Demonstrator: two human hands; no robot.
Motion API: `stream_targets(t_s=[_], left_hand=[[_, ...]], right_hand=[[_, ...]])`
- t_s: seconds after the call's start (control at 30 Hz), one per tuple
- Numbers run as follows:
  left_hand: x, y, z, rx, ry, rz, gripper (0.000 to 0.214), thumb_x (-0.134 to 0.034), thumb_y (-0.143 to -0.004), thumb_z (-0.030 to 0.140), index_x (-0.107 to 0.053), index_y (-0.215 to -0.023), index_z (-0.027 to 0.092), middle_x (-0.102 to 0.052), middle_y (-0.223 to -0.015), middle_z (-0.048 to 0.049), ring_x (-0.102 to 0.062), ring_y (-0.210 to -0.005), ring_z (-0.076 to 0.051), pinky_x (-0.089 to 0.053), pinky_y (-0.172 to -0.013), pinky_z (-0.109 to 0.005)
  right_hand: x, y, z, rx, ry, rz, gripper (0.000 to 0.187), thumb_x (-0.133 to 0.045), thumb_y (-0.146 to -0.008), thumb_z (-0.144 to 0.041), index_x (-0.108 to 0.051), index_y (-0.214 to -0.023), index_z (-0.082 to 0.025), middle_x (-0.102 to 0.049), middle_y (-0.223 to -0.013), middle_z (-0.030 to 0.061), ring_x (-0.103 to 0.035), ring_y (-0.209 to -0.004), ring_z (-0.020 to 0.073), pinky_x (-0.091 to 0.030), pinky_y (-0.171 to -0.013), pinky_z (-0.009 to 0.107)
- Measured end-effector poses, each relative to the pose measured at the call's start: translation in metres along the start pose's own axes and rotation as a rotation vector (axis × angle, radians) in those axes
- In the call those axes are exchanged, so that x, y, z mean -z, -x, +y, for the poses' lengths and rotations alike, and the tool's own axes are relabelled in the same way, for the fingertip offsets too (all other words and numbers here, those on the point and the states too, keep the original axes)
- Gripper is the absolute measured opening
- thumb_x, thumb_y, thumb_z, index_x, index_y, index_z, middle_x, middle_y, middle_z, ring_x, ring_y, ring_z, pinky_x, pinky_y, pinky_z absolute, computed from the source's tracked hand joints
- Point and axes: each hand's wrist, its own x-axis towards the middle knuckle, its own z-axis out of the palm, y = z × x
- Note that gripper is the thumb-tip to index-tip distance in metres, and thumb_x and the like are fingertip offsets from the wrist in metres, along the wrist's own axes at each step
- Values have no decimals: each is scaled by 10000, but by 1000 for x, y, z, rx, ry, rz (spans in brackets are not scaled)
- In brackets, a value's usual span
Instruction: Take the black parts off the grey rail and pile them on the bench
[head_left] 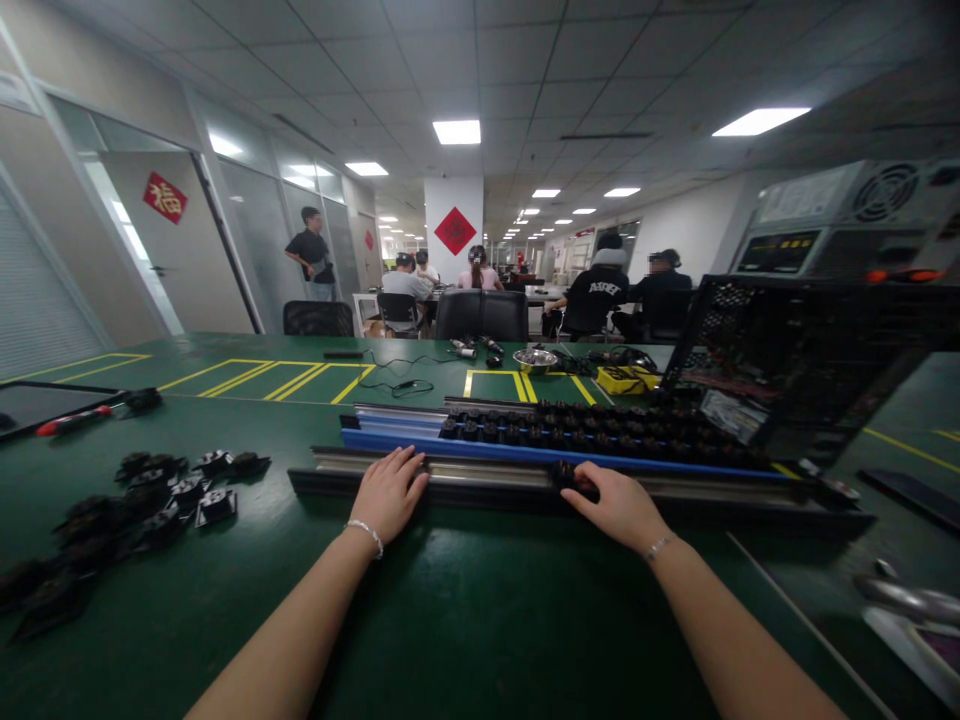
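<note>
A long black and silver metal rail [480, 476] runs across the green table in front of me. My left hand [390, 492] rests on its left part, palm down, with the fingers stretched over the rail. Farther right, my right hand [615, 505] has thumb and fingers closed around a small black part [564, 474] sitting in the channel. The fingers hide some of that part. Right behind lies a blue-edged rail [405, 437] beside rows of similar black parts [577, 428].
Loose black parts [150, 495] lie in a heap at left, near a red-handled tool [75, 420]. An open computer case [795, 370] stands at right with a power supply [832, 220] on top. Behind are a metal bowl [535, 358], cables and a yellow box [626, 378]. People sit farther back.
</note>
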Motion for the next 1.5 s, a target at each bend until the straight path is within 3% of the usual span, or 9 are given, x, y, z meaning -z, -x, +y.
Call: stream_targets(t_s=[1.5], left_hand=[[1,0,0,3,-4,-6,451,-297,-873,438,-519,-1207,232,-469,-1326,-39,-385,-1240,-204,-309,-1017,-390]], right_hand=[[2,1,-19,87,62,-76,303,-468,-779,-453,-544,-962,-224,-619,-894,49,-560,-808,185,-388,-682,286]])
